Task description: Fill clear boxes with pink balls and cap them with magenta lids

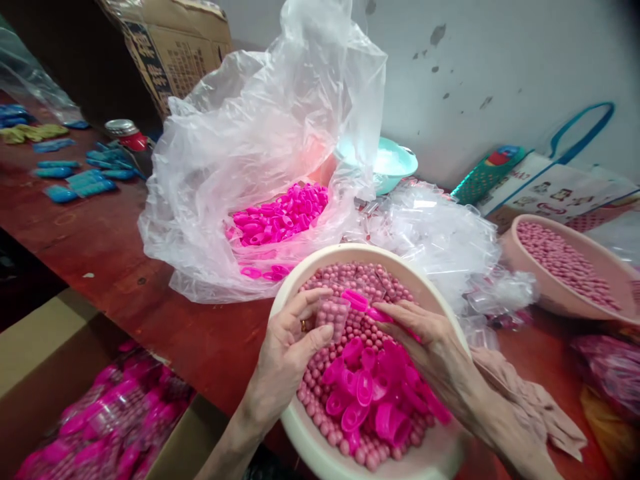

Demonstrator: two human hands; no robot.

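Observation:
My left hand (pixel 285 337) is closed around a small clear plastic container (pixel 333 319) filled with pink beads. Between the fingers of my right hand (pixel 435 347) is a bright pink plastic cap (pixel 355 300), its end close to the container but apart from it. Both hands are over a cream basin (pixel 293 427) holding loose pink beads (pixel 320 413). A heap of pink plastic caps (pixel 365 387) lies on the beads, below my right hand.
Behind the basin stands a clear plastic bag (pixel 190 200) of pink caps. Empty clear containers (pixel 435 227) are piled right of it. A pink bowl of beads (pixel 515 273) stands at right. At lower left, a cardboard box (pixel 45 340) holds filled packs. Blue packs (pixel 93 183) lie farther back.

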